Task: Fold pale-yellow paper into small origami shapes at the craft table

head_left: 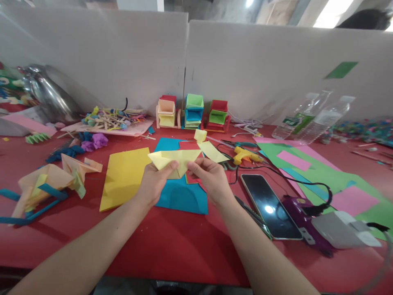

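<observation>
A pale yellow folded paper (175,157) is held up between both hands, its upper edge bent into creased, angled flaps. My left hand (158,178) pinches its lower left part, thumb on the near face. At the right end, my right hand (213,176) grips it between thumb and fingers. Beneath the hands lies a blue sheet (181,198), with red paper partly showing under the folded piece. A yellow sheet (125,176) lies to the left. Just behind the right hand are a loose pale yellow strip (213,151) and a small pale yellow folded piece (200,136).
A yellow glue gun (247,155), its cord, a phone (270,207) and a purple power strip (307,217) lie on the right. Folded paper boxes (194,110) stand by the partition. Paper models (46,184) and a metal jug (52,92) are left; plastic bottles (325,119) stand back right.
</observation>
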`<state>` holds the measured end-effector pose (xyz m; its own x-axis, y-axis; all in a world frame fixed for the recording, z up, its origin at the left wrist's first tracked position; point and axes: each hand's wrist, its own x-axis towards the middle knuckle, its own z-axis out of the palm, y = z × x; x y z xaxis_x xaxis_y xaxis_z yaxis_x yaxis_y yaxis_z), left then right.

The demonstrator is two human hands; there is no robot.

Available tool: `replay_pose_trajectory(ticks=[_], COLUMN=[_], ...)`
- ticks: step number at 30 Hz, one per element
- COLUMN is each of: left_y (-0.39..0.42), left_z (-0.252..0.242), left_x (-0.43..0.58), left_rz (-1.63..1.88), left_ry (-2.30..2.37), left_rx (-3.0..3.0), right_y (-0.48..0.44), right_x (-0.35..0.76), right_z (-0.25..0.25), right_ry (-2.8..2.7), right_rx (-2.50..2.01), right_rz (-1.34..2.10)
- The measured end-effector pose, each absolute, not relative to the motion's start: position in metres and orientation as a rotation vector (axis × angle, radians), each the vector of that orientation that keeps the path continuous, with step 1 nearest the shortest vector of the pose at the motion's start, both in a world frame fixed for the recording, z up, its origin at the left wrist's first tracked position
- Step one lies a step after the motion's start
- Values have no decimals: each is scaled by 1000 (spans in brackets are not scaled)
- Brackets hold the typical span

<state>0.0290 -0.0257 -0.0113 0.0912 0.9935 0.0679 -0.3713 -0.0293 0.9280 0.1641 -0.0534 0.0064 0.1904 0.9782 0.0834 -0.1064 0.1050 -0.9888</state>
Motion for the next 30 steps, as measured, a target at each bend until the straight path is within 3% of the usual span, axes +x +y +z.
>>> replay_pose_trajectory(ticks=[30], left_y=[-28], left_z=[-8], left_x=[28], left_rz=[1258], left_ry=[759], left_rx=[814], right_y=[-56], right_x=[155], right_z=[5], right_ry=[-1144], right_rx=[-1200], right_rz=[1213])
